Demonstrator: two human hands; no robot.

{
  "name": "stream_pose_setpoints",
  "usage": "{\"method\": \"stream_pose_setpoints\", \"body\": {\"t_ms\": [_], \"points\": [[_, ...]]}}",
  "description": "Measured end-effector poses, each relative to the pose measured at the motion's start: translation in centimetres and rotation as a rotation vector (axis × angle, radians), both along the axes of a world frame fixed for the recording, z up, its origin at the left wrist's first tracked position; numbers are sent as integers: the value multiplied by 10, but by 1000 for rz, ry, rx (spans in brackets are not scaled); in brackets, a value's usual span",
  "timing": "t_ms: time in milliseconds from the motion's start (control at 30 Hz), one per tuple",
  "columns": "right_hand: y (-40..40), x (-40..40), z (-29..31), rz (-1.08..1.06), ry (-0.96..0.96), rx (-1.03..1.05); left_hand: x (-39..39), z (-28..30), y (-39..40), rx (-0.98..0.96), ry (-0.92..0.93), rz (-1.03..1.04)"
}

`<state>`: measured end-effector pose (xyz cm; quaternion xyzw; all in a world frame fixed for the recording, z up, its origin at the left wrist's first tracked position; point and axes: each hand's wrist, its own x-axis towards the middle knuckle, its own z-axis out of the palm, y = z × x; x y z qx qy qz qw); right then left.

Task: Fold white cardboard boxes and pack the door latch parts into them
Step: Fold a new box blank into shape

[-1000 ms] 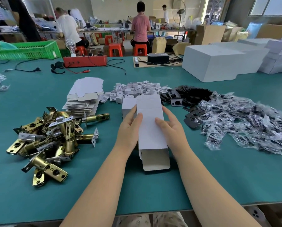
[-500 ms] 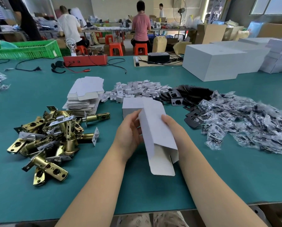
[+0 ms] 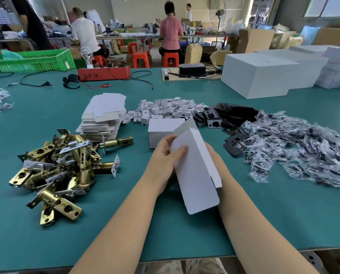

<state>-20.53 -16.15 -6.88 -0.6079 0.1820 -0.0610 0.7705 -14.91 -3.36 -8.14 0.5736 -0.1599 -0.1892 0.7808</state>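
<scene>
Just above the green table (image 3: 165,234), both hands held a half-folded white box (image 3: 194,175), its near flap open, contents unseen: left hand (image 3: 163,165) pinching its edge, right hand (image 3: 214,155) gripping behind. Latches (image 3: 62,167) lay piled left.

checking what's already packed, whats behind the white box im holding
A closed white box sits on the table right behind the held box. The held box covers its right end; its contents cannot be seen.
</scene>
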Motion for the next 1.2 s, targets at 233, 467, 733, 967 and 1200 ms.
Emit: {"method": "stream_pose_setpoints", "body": {"t_ms": [233,467,733,967,1200], "points": [[3,3,6,10,-97,220,8,7,12,-63,20,375],[5,-3,-2,238,-221,-5,5,6,6,97,45,352],[-2,3,-6,38,-96,-6,2,8,5,121,56,209],[-1,10,0,86,-40,106,0,10,6,38,22,363],[-17,2,-8,189,-218,488,14,12,17,-212,122,749]]}}
